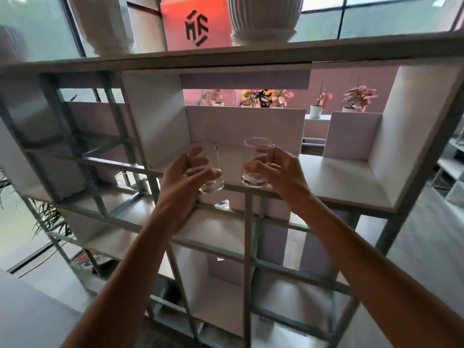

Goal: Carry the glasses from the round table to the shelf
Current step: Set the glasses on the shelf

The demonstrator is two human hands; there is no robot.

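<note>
Two clear drinking glasses are at the front of a white shelf board [334, 179] in the middle of the shelf unit. My left hand [187, 172] holds the left glass [213, 184] with thumb and fingers curved round it. Its thick base overlaps the board's front edge, and I cannot tell whether it touches the board. My right hand [273, 169] grips the right glass [257, 149] from the right side. This glass stands upright, with its base at or just above the board near the front edge. The round table is out of view.
The open shelf unit has a grey metal frame [247, 237] and white dividers [160, 116]. Two white pots [261, 18] stand on its top board. Small potted plants [356, 99] sit beyond the shelf. A leafy plant [47, 217] is low on the left.
</note>
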